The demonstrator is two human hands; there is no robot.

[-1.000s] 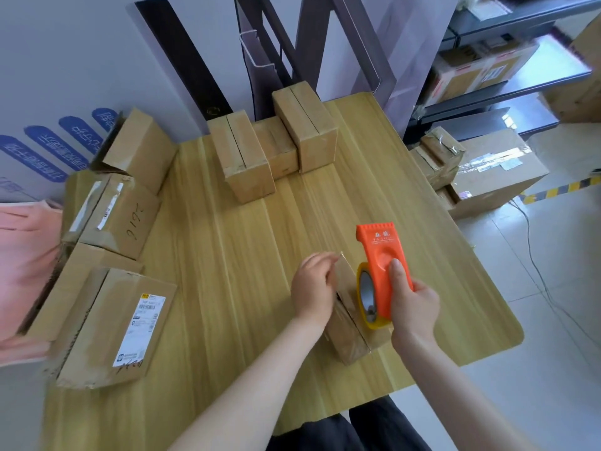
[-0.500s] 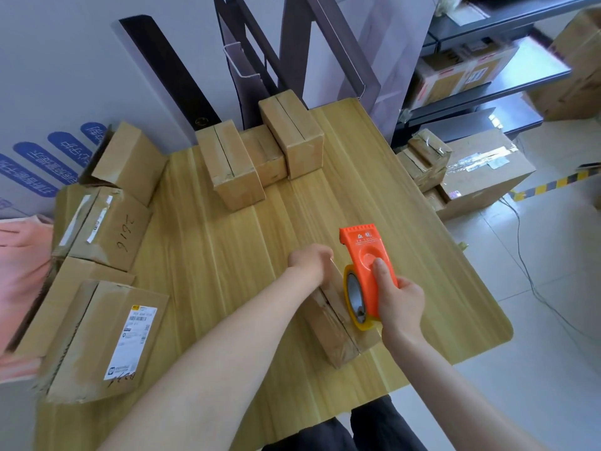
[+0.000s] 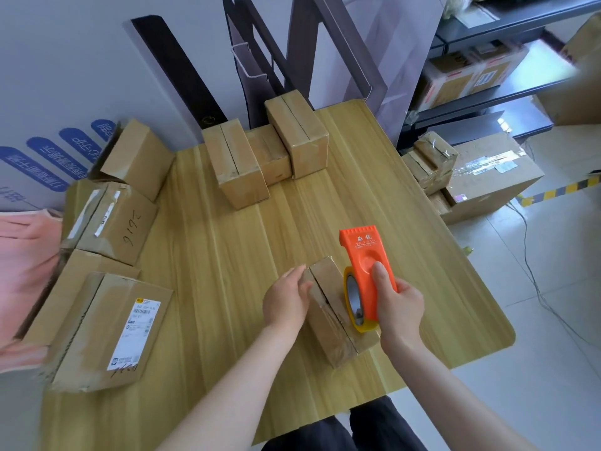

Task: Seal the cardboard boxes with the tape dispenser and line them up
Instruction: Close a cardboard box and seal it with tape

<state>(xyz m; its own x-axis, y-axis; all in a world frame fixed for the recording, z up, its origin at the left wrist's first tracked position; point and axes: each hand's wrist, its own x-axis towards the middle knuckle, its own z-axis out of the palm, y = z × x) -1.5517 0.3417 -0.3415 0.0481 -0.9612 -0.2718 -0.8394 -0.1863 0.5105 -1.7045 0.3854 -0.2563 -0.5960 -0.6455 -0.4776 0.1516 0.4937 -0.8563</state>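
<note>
My right hand (image 3: 400, 309) grips the orange dispenser (image 3: 366, 255), thumb on its face, and the tape roll (image 3: 354, 299) sits against the right flap of a small box (image 3: 327, 278) at the near right of the worktop (image 3: 227, 255). My left hand (image 3: 285, 302) lies against the left side of that box, fingers fairly straight, clasping nothing. A dark seam runs along the box top. At the far edge three boxes (image 3: 237, 167) stand side by side, touching, and larger boxes (image 3: 110, 330) are piled along the left
</note>
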